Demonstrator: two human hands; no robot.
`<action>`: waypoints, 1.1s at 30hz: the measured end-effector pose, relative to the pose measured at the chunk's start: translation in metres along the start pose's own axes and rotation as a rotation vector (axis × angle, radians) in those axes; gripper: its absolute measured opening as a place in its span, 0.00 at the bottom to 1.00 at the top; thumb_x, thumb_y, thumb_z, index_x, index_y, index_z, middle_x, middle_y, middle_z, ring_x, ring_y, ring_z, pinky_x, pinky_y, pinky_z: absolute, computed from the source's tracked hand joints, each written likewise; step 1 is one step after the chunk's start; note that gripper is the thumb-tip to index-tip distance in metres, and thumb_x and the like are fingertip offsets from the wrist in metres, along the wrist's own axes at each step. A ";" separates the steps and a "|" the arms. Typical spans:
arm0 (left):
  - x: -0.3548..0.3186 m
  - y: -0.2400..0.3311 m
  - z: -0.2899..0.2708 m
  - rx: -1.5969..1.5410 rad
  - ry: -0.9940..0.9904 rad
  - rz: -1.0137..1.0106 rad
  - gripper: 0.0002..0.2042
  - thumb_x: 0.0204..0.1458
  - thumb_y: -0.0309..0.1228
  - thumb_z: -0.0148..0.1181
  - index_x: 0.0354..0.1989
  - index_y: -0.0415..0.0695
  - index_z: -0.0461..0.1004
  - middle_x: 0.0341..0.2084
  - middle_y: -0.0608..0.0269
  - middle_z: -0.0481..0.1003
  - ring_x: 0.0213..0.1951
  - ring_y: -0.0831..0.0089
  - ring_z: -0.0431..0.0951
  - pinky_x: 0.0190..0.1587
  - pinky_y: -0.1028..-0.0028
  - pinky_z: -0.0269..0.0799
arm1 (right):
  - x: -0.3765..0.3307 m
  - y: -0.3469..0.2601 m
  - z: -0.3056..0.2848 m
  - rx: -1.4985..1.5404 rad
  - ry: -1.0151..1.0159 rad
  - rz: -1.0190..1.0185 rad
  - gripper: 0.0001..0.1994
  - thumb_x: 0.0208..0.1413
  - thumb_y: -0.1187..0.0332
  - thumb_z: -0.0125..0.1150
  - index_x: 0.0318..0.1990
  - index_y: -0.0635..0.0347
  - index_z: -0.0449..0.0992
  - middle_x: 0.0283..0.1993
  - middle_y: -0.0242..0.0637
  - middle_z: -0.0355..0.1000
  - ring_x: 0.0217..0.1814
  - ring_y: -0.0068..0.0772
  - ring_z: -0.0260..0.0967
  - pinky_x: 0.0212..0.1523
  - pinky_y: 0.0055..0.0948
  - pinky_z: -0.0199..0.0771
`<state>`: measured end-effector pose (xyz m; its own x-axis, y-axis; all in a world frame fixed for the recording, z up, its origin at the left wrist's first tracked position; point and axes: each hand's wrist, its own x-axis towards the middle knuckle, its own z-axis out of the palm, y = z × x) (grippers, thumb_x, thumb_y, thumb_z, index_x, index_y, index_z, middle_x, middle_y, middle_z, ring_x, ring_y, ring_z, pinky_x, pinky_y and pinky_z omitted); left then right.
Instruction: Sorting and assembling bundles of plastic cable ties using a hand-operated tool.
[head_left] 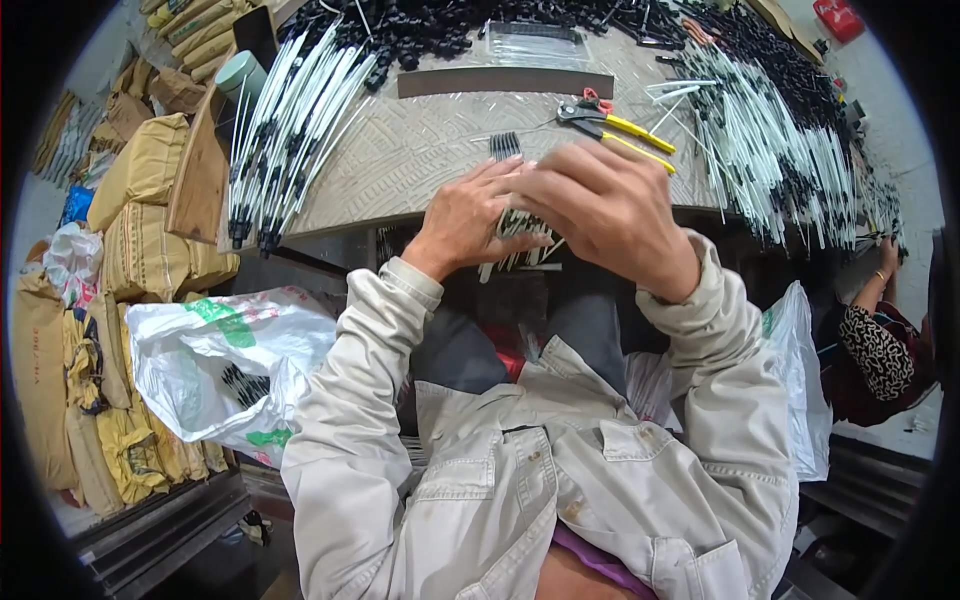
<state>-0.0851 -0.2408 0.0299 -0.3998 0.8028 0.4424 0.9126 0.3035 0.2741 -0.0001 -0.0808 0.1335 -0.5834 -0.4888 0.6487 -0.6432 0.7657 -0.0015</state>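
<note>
Hands meet at the near table edge: left hand (468, 222) and right hand (608, 208) both clamp one bundle of thin black-tipped white rods (512, 228), its dark tips fanning up toward the far side. Table (420, 150) has a ribbed, patterned grey top. Yellow-handled pliers (612, 127) lie just beyond. Long white rods (290, 120) are heaped at left; a crinkled white plastic bag (215, 360) sags below.
</note>
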 end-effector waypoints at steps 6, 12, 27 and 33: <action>0.006 0.002 -0.003 -0.029 0.046 0.055 0.25 0.40 0.48 0.63 0.49 0.55 0.72 0.52 0.63 0.69 0.55 0.61 0.67 0.55 0.63 0.64 | -0.121 0.006 0.035 0.073 0.412 0.303 0.44 0.36 0.36 0.60 0.50 0.70 0.61 0.42 0.46 0.69 0.46 0.44 0.66 0.50 0.43 0.63; 0.001 -0.002 0.002 -0.025 -0.002 0.023 0.28 0.36 0.47 0.66 0.50 0.57 0.72 0.54 0.64 0.67 0.56 0.62 0.66 0.56 0.63 0.63 | -0.123 -0.016 0.085 0.270 0.062 0.517 0.53 0.29 0.48 0.72 0.61 0.68 0.50 0.59 0.48 0.59 0.59 0.48 0.57 0.61 0.45 0.52; 0.006 -0.005 0.000 -0.019 0.017 0.102 0.24 0.44 0.49 0.58 0.49 0.55 0.72 0.53 0.57 0.67 0.55 0.58 0.66 0.56 0.61 0.63 | -0.075 -0.005 0.077 0.521 0.253 0.539 0.38 0.48 0.68 0.62 0.63 0.69 0.47 0.57 0.48 0.61 0.57 0.36 0.61 0.58 0.32 0.57; 0.001 -0.014 -0.001 -0.059 0.033 0.131 0.23 0.41 0.47 0.63 0.45 0.48 0.73 0.44 0.60 0.72 0.50 0.56 0.70 0.52 0.63 0.67 | -0.062 0.011 0.079 0.905 0.103 0.542 0.40 0.40 0.61 0.70 0.60 0.64 0.57 0.54 0.46 0.65 0.58 0.40 0.62 0.57 0.33 0.59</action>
<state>-0.0983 -0.2446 0.0272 -0.2807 0.8161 0.5051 0.9510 0.1654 0.2612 -0.0102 -0.0756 0.0336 -0.8852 -0.1050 0.4533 -0.4646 0.2528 -0.8487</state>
